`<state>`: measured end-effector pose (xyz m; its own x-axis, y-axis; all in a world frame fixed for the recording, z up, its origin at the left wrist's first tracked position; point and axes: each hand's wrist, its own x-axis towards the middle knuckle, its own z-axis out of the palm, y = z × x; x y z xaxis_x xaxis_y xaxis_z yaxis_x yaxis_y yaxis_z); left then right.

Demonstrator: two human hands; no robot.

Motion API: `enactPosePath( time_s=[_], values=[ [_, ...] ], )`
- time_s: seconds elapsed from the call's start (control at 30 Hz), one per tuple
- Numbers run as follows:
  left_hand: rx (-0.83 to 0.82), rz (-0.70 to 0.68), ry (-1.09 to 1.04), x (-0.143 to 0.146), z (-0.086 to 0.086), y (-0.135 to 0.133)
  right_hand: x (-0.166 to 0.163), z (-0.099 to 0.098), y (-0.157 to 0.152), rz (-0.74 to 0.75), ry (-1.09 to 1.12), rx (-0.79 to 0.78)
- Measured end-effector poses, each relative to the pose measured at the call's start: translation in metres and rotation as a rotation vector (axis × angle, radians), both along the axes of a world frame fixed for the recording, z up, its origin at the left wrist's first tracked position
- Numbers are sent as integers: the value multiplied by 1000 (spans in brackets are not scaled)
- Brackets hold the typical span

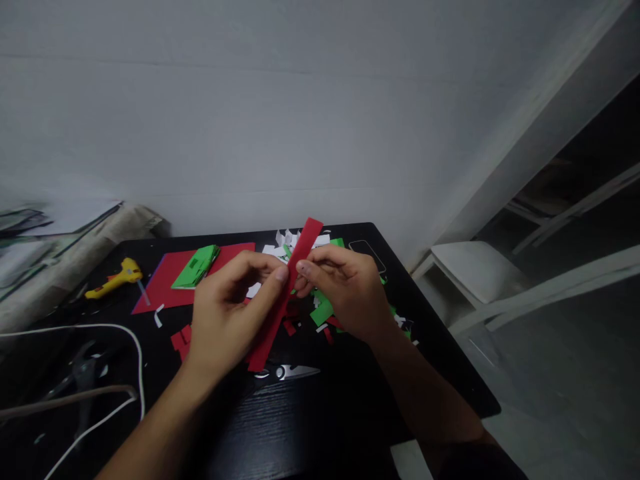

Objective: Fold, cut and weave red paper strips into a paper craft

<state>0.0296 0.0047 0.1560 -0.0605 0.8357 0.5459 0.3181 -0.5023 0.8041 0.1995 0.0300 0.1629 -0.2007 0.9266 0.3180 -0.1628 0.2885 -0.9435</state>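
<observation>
A long red paper strip (306, 241) slants between my two hands above the black table. My left hand (233, 303) pinches its left edge between thumb and fingers near the middle. From the other side, my right hand (350, 283) has its thumb and fingertips closed on the strip's right edge. Below the strip's lower end lie scissors (299, 372), blades pointing right, their handles partly hidden. Green paper scraps (323, 312) and white paper scraps (274, 251) are heaped behind and under my hands. Red paper pieces (181, 340) rest left of my left wrist.
On the black table (330, 427), a yellow glue gun (116, 279) lies at the left beside a red sheet (170, 270) carrying folded green paper (197, 267). A white cable (137, 353) loops at front left. A phone-like dark outline (367, 252) sits back right. White stool (475, 270) stands right.
</observation>
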Motion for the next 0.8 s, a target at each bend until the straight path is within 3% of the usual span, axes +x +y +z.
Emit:
enactPosePath(
  time_s=[0.8],
  values=[
    [-2, -60, -40, 0, 1, 5, 0, -2, 1, 51, -29, 22]
  ],
)
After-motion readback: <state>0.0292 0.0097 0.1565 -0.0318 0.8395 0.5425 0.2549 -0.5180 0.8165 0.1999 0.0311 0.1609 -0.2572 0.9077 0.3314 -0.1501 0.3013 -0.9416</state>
